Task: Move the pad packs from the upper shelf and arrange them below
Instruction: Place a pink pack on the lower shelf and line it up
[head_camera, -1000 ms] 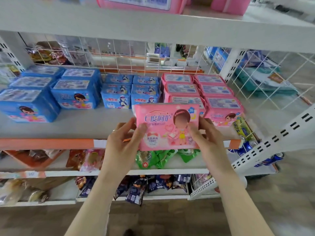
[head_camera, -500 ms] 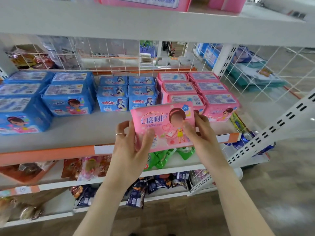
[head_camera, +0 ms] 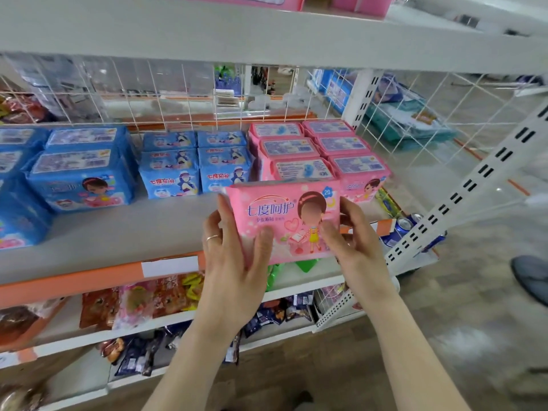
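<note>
- I'm looking at a white metal shelf unit with a slotted upright slanting down its right side and a white wire mesh back panel.
- The grey upper shelf board runs across the top of my view. Only the lower edges of pink packs on top show above it.
- The grey shelf board below has an orange price strip along its front edge.
- Large blue plastic-wrapped pad packs fill that board's left end, stacked and in rows.
- Pink plastic-wrapped pad packs stand in two rows at the back right corner.
- Smaller blue pad packs sit between the large blue ones and the pink ones, at the back.
- The flat pink pad pack with a cartoon girl on it is upright, with its printed face towards me. It is at the front edge near the right end, just in front of the pink rows. I cannot tell if it rests on the board.
- My left hand grips its left end, with the thumb on the front face and the fingers curled behind.
- My right hand grips its right end the same way.
- Colourful foil snack bags lie on the shelf underneath.
- Blue drink cans stand past the right end.
- A thin gold ring is on a left finger.
</note>
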`<state>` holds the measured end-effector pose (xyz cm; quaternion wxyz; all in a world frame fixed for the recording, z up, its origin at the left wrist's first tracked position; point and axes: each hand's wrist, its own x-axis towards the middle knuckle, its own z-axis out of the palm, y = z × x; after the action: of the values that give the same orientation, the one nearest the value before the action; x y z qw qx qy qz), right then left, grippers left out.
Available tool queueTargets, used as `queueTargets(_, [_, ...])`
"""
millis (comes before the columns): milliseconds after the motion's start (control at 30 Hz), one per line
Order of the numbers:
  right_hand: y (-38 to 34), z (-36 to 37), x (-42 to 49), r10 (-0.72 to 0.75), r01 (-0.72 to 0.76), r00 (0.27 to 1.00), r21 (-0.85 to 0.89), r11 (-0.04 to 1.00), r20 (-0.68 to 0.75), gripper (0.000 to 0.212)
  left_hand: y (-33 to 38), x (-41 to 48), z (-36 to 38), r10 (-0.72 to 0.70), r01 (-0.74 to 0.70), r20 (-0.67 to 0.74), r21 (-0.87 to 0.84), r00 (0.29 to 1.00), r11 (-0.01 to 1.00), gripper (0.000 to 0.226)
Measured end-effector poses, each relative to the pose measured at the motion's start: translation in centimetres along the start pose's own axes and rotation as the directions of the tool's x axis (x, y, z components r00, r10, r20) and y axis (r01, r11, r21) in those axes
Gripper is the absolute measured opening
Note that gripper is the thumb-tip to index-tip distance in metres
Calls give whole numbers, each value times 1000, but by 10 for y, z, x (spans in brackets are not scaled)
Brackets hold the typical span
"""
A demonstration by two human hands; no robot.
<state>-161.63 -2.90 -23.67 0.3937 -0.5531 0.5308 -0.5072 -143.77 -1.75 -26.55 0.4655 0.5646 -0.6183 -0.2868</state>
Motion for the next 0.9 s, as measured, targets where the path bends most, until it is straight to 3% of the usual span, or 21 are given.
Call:
queueTargets(167, [9, -12, 8, -32, 34, 999, -33, 999, 32, 38, 0, 5, 12, -11, 11, -27, -12, 1000, 1000, 58])
queueTargets(433, [35, -56, 34, -24, 28, 993, -34, 999, 115, 25, 10, 21, 57, 16, 19, -123, 280, 992, 960, 56])
queueTargets(700, [60, -127, 81, -6, 16, 998, -176, 984, 56, 17, 35, 44, 140, -104, 107, -43, 81, 994, 991, 81])
queueTargets(900, [80, -170, 112, 19, 12, 997, -396, 918, 74, 24, 38, 63, 198, -106, 107, -31, 67, 994, 992, 71])
